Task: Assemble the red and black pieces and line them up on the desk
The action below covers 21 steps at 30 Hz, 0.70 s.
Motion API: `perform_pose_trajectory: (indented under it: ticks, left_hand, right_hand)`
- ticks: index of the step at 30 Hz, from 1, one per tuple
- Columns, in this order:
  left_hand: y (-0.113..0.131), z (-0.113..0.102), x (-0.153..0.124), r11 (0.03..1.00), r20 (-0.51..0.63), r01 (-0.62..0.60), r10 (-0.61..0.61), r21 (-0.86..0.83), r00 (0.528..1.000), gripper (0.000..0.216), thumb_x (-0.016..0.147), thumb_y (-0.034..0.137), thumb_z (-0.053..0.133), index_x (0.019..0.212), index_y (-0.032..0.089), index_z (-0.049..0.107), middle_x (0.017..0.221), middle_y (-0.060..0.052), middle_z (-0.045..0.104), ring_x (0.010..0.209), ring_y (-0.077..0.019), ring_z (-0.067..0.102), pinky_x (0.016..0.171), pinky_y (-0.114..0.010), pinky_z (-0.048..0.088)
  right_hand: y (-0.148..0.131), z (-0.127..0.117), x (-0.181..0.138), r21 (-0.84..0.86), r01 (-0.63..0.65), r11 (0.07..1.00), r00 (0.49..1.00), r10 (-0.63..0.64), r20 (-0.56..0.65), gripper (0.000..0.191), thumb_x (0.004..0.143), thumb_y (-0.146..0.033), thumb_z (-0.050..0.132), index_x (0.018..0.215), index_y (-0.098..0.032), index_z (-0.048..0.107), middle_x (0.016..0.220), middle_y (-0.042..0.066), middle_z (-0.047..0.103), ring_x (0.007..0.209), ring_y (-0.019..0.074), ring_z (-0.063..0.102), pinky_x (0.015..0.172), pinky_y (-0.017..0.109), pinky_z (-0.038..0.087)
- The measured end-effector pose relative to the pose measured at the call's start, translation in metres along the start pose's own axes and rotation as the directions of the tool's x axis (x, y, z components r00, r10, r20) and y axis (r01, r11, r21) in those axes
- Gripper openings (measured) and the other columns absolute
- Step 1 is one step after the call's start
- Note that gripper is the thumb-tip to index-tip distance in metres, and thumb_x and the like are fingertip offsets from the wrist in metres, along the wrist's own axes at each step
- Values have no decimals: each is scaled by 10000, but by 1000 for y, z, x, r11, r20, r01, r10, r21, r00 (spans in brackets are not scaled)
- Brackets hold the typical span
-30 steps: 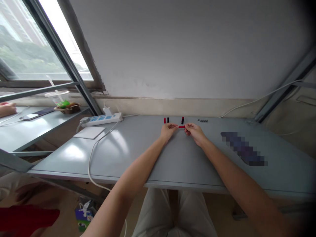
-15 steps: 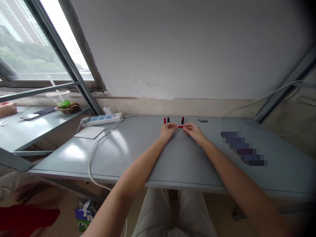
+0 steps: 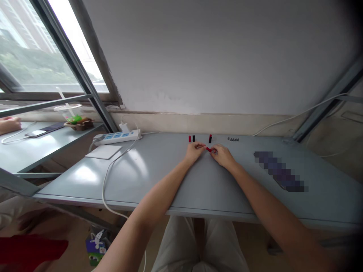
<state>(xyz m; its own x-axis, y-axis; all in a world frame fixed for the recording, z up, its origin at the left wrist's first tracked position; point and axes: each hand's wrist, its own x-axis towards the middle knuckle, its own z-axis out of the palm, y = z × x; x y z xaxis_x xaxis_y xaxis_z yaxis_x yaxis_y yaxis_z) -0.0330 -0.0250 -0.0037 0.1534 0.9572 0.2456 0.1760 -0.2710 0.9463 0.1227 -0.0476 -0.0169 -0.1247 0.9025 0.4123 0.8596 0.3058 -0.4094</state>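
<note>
Between my two hands is a small red cylinder [image 3: 208, 149], tilted down to the right, just above or on the grey desk. My left hand [image 3: 195, 150] pinches its left end with the fingertips. The other end sits in the curled fingers of my right hand [image 3: 222, 155]. Behind my left hand stand a short red cylinder [image 3: 190, 139] and a black cylinder [image 3: 193, 138]. A taller black cylinder with a red top [image 3: 210, 138] is upright behind the gap between my hands. Several small dark grey pieces [image 3: 233, 139] line up to the right.
A white power strip [image 3: 117, 136] and a flat white pad [image 3: 103, 152] lie at the desk's left, with a white cable [image 3: 109, 170] hanging over the front edge. At right lies a dark pixelated object [image 3: 279, 170]. Another person's hand [image 3: 10, 124] rests on the neighbouring desk near a plastic cup [image 3: 70, 110].
The red cylinder has gone from nearly level to tilted, its right end lower. Both hands have come slightly nearer to me. The standing pieces have stayed put.
</note>
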Motion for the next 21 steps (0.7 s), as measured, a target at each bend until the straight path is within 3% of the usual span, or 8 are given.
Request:
perform_pose_trajectory:
  ticks: [4,9,15,21]
  left_hand:
    - [4,-1,2,990,-50,69,-76,-123,996,165,716,267,593,812,142,640,745,-63,631,592,-99,512,606,-247,418]
    - [3,-13,8,968,-197,130,-174,-216,965,148,755,267,524,745,141,603,774,-73,622,604,-96,512,599,-236,413]
    - [-3,-26,15,932,-308,189,-286,-309,907,150,745,269,492,737,147,580,806,-70,614,575,-87,489,577,-237,402]
    - [-7,-29,17,916,-320,205,-320,-345,892,140,738,258,475,710,145,554,787,-67,603,553,-77,468,560,-227,396]
  right_hand:
    - [-1,1,0,101,-186,977,982,183,37,111,704,-188,557,796,-181,618,733,36,618,695,157,557,670,268,400]
    - [-4,2,11,297,-353,887,935,347,75,44,653,-189,601,692,-170,594,666,32,620,628,149,563,597,250,398]
    - [-16,15,38,283,-341,897,940,323,107,44,628,-170,608,638,-178,567,671,37,625,623,155,565,587,251,392]
    - [-28,39,59,190,-331,924,944,326,55,44,666,-172,585,697,-168,615,741,75,654,690,166,587,640,257,411]
